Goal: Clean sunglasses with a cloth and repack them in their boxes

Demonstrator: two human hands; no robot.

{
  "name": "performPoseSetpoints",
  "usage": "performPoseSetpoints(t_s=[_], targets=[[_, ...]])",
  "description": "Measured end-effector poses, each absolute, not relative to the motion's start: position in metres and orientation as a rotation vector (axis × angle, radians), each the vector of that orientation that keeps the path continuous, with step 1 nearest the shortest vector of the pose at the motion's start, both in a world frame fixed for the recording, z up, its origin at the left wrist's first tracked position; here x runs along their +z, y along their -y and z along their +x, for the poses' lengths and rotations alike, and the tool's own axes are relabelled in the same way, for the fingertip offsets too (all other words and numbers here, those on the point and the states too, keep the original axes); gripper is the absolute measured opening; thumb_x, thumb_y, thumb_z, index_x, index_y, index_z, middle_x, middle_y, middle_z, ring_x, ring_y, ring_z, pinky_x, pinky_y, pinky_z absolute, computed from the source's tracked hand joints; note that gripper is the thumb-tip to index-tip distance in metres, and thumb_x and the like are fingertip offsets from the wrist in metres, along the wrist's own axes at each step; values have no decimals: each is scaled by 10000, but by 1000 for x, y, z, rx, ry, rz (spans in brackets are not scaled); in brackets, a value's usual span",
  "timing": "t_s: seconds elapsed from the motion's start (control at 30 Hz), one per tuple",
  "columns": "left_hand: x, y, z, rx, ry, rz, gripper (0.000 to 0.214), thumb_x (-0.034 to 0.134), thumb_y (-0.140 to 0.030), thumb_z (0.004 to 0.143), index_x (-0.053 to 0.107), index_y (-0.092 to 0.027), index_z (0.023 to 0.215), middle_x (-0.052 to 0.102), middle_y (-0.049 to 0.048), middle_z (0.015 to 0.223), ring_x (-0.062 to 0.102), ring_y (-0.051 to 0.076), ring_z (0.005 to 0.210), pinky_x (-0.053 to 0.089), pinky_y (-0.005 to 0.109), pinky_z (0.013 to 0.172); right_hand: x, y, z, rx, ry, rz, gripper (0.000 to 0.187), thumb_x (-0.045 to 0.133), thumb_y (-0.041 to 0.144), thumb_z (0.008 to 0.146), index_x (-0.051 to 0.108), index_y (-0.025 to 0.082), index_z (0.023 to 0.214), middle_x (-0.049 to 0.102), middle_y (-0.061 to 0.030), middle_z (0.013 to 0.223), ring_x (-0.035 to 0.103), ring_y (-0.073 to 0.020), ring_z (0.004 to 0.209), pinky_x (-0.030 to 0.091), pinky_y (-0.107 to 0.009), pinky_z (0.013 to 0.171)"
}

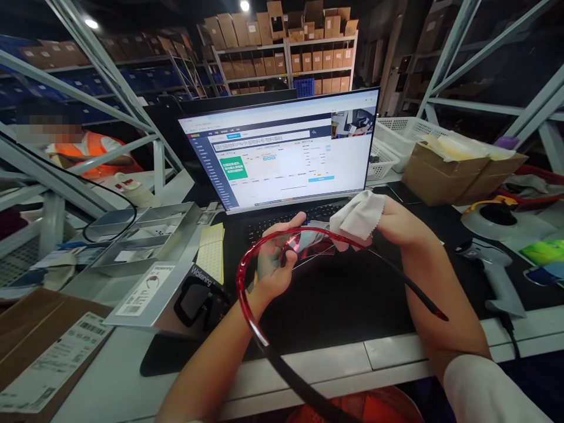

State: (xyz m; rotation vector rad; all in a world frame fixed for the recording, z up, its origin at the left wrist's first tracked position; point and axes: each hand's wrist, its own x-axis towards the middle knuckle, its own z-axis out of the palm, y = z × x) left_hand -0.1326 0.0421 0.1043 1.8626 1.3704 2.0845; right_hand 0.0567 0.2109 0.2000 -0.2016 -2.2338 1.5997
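Left hand: gripping the red-framed glasses between thumb and fingers.
Right hand: pinching the white cloth against the frame, its fingertips seemingly hidden behind the fabric.
Glasses: spanning the space between both hands, earpieces spreading toward the person.
Smudge risk: the bare left thumb may be touching the lens.
Slip risk: cloth tugging harder than the left hand is holding could be twisting the frame loose.
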Motion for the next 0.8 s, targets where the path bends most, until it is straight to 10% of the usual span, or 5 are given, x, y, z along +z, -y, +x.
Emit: performPoseSetpoints(t_s=[0.6, 0.8], targets=[[132, -29, -144, 1706, -1544, 2342, 389, 649, -391, 943, 518, -234, 1274, 727, 104, 1228, 583, 279, 1325, 318, 557, 1197, 182, -209, 37, 1387, 2990, -309, 46, 530, 149, 650, 561, 161, 682, 588, 16, 565, 508, -108, 488, 346, -201, 439], [132, -31, -145, 1937, -1540, 2263, 371, 610, -423, 964, 514, -216, 1256, 712, 138, 1239, 585, 286, 1322, 354, 565, 1182, 172, -227, 45, 1673, 2462, -336, 233, 634, 352, 795, 698, 134, 845, 724, -65, 845, 649, -194, 756, 509, -275, 654]])
